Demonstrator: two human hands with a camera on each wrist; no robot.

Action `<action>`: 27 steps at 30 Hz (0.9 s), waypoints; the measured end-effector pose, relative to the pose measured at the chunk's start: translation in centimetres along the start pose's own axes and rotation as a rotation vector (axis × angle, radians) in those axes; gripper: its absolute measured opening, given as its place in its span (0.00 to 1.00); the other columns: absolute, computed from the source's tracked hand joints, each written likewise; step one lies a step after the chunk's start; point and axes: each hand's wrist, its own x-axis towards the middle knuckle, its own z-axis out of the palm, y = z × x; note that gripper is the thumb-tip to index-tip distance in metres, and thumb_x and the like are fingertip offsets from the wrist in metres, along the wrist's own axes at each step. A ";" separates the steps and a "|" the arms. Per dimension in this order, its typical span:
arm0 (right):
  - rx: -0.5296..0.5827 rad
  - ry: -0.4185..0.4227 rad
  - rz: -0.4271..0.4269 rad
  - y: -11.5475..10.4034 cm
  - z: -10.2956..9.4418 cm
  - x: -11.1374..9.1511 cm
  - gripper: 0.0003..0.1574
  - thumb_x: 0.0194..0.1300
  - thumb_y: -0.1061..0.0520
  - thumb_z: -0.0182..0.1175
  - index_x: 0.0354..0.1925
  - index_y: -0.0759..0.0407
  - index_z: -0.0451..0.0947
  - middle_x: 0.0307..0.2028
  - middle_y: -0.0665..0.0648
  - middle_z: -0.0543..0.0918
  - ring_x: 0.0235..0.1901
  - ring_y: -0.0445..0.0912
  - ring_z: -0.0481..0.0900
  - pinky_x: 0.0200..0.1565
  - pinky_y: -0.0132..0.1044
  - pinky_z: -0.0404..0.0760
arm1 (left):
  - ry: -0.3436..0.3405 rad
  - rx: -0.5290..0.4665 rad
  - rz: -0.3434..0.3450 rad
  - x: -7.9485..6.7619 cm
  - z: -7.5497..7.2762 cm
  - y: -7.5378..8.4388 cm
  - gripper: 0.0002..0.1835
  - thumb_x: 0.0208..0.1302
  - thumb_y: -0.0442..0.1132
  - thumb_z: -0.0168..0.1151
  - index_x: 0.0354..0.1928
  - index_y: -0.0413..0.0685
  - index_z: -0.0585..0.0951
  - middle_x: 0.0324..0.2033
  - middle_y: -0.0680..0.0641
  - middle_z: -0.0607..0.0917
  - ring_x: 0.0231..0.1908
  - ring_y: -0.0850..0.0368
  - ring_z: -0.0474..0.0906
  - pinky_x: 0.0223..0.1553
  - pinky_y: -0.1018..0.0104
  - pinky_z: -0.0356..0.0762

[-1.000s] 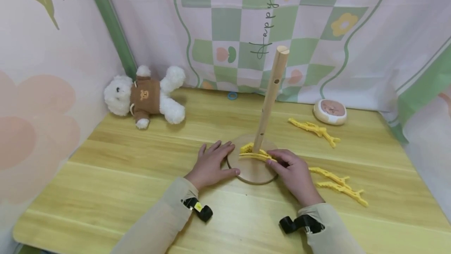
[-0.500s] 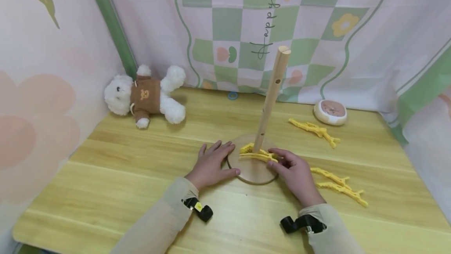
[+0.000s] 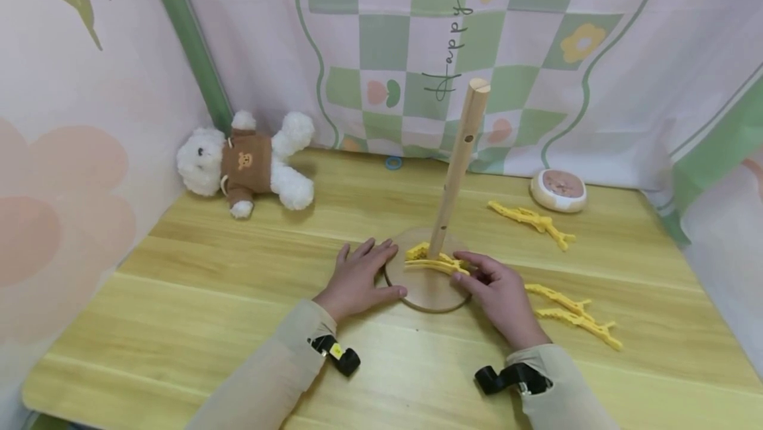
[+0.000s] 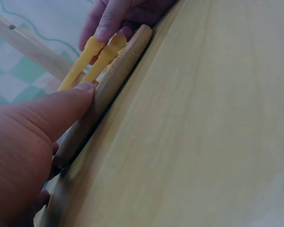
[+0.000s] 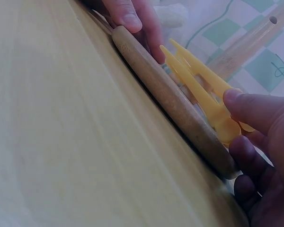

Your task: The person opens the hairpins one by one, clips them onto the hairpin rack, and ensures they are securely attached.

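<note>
A round wooden base (image 3: 432, 294) with an upright wooden pole (image 3: 456, 168) stands on the table. Low on the pole sits a yellow hair clip (image 3: 440, 266), one arm passing in front of the pole and the other behind it. My right hand (image 3: 503, 297) pinches the clip's right end between thumb and fingers. In the right wrist view the clip (image 5: 203, 97) has its two pointed arms spread apart, just above the base. My left hand (image 3: 360, 281) rests at the base's left edge with fingers spread, and its thumb (image 4: 71, 106) lies at the rim.
Two more yellow clips (image 3: 572, 319) lie right of my right hand, and another yellow clip (image 3: 533, 220) farther back. Behind are a white plush toy (image 3: 247, 161), a blue ring (image 3: 393, 162) and a round white case (image 3: 558, 189), close to the curtain (image 3: 381, 39).
My right hand has shifted very slightly to the right with the end of the clip. The left hand, base and pole stay as they were.
</note>
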 end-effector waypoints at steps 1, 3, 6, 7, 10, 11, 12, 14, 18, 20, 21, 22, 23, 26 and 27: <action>0.002 -0.001 0.000 0.0 0.0 0.0 0.23 0.66 0.48 0.68 0.58 0.49 0.83 0.36 0.52 0.85 0.36 0.45 0.77 0.37 0.32 0.76 | -0.002 0.000 -0.001 0.0 0.0 0.0 0.46 0.62 0.66 0.63 0.77 0.54 0.63 0.76 0.51 0.60 0.77 0.45 0.49 0.72 0.35 0.33; 0.006 -0.004 0.001 0.1 0.1 0.0 0.23 0.66 0.48 0.68 0.58 0.49 0.83 0.36 0.52 0.85 0.36 0.45 0.77 0.36 0.32 0.76 | -0.004 -0.003 -0.002 -0.1 -0.1 0.1 0.46 0.62 0.66 0.63 0.77 0.54 0.62 0.76 0.51 0.60 0.77 0.45 0.49 0.72 0.35 0.33; 0.010 -0.006 -0.003 0.1 0.1 0.0 0.23 0.67 0.48 0.67 0.58 0.50 0.83 0.36 0.52 0.84 0.35 0.45 0.76 0.36 0.32 0.76 | -0.004 -0.006 -0.002 -0.1 -0.1 0.1 0.46 0.62 0.66 0.63 0.77 0.54 0.63 0.76 0.51 0.60 0.77 0.44 0.49 0.72 0.35 0.33; 0.009 -0.007 -0.006 0.1 0.1 0.0 0.22 0.67 0.49 0.67 0.58 0.50 0.82 0.36 0.53 0.84 0.35 0.44 0.76 0.35 0.32 0.76 | -0.002 -0.010 0.000 -0.2 -0.2 0.1 0.46 0.62 0.66 0.64 0.77 0.54 0.63 0.76 0.51 0.61 0.76 0.44 0.49 0.72 0.35 0.33; 0.007 -0.008 -0.031 0.1 0.2 -0.1 0.20 0.68 0.51 0.66 0.57 0.51 0.83 0.42 0.53 0.85 0.36 0.44 0.76 0.37 0.31 0.76 | 0.006 -0.017 0.005 -0.2 -0.2 0.2 0.46 0.62 0.66 0.64 0.76 0.53 0.64 0.76 0.50 0.62 0.76 0.43 0.50 0.72 0.34 0.34; 0.004 -0.006 -0.043 0.1 0.2 -0.1 0.20 0.68 0.52 0.66 0.57 0.51 0.83 0.45 0.54 0.86 0.38 0.43 0.77 0.38 0.30 0.76 | 0.007 -0.019 0.006 -0.2 -0.3 0.2 0.46 0.62 0.66 0.64 0.76 0.53 0.64 0.76 0.50 0.62 0.76 0.43 0.50 0.72 0.34 0.34; 0.001 -0.005 -0.057 0.2 0.2 -0.1 0.19 0.69 0.53 0.66 0.57 0.52 0.83 0.47 0.53 0.86 0.39 0.43 0.77 0.39 0.30 0.77 | 0.008 -0.019 0.008 -0.2 -0.3 0.2 0.46 0.62 0.66 0.64 0.76 0.53 0.64 0.76 0.50 0.62 0.76 0.44 0.50 0.72 0.34 0.34; -0.003 -0.001 -0.087 0.2 0.2 -0.1 0.18 0.69 0.55 0.65 0.56 0.52 0.84 0.53 0.52 0.85 0.42 0.42 0.78 0.42 0.28 0.77 | 0.010 -0.017 0.008 -0.2 -0.3 0.2 0.46 0.62 0.66 0.64 0.76 0.53 0.63 0.76 0.51 0.62 0.76 0.44 0.50 0.72 0.34 0.34; -0.018 0.007 -0.131 0.2 0.2 0.0 0.17 0.69 0.56 0.65 0.55 0.52 0.85 0.55 0.52 0.84 0.46 0.42 0.80 0.45 0.26 0.77 | 0.008 -0.015 0.007 -0.1 -0.3 0.2 0.46 0.62 0.66 0.64 0.77 0.53 0.63 0.76 0.51 0.61 0.77 0.45 0.49 0.72 0.35 0.33; -0.027 0.010 -0.145 0.2 0.2 0.0 0.16 0.69 0.56 0.65 0.55 0.52 0.85 0.54 0.52 0.84 0.46 0.42 0.80 0.45 0.26 0.77 | 0.008 -0.014 0.006 -0.1 -0.3 0.1 0.46 0.62 0.66 0.64 0.77 0.53 0.63 0.76 0.51 0.61 0.77 0.45 0.49 0.72 0.35 0.34; -0.031 0.011 -0.150 0.2 0.2 0.0 0.16 0.69 0.56 0.65 0.55 0.52 0.85 0.54 0.52 0.85 0.47 0.43 0.80 0.45 0.25 0.77 | 0.005 -0.012 0.004 0.0 -0.3 0.1 0.46 0.62 0.66 0.64 0.77 0.54 0.63 0.76 0.52 0.60 0.77 0.45 0.49 0.72 0.36 0.33; -0.037 0.013 -0.154 0.1 0.2 0.1 0.16 0.69 0.56 0.65 0.55 0.52 0.85 0.54 0.52 0.85 0.47 0.43 0.81 0.46 0.25 0.77 | 0.004 -0.011 0.004 0.0 -0.3 0.1 0.46 0.62 0.66 0.63 0.77 0.54 0.63 0.76 0.52 0.60 0.77 0.45 0.49 0.72 0.36 0.33; -0.041 0.015 -0.158 0.1 0.2 0.1 0.16 0.69 0.56 0.65 0.54 0.52 0.85 0.54 0.52 0.85 0.48 0.44 0.81 0.46 0.25 0.77 | 0.007 -0.009 0.006 0.0 -0.3 0.1 0.46 0.62 0.66 0.63 0.77 0.54 0.63 0.76 0.51 0.61 0.77 0.45 0.49 0.72 0.35 0.34; -0.046 0.012 -0.154 0.0 0.2 0.1 0.16 0.69 0.57 0.65 0.54 0.52 0.85 0.54 0.52 0.85 0.50 0.45 0.81 0.47 0.25 0.77 | 0.003 -0.004 0.005 -0.1 -0.2 0.1 0.46 0.62 0.66 0.63 0.77 0.54 0.63 0.76 0.51 0.61 0.77 0.45 0.49 0.72 0.35 0.34; -0.049 0.009 -0.151 0.0 0.2 0.1 0.16 0.69 0.57 0.65 0.54 0.52 0.85 0.54 0.52 0.85 0.50 0.46 0.81 0.47 0.25 0.77 | 0.002 -0.002 0.003 -0.1 -0.2 0.1 0.46 0.62 0.66 0.63 0.77 0.54 0.63 0.76 0.51 0.61 0.77 0.45 0.49 0.72 0.35 0.34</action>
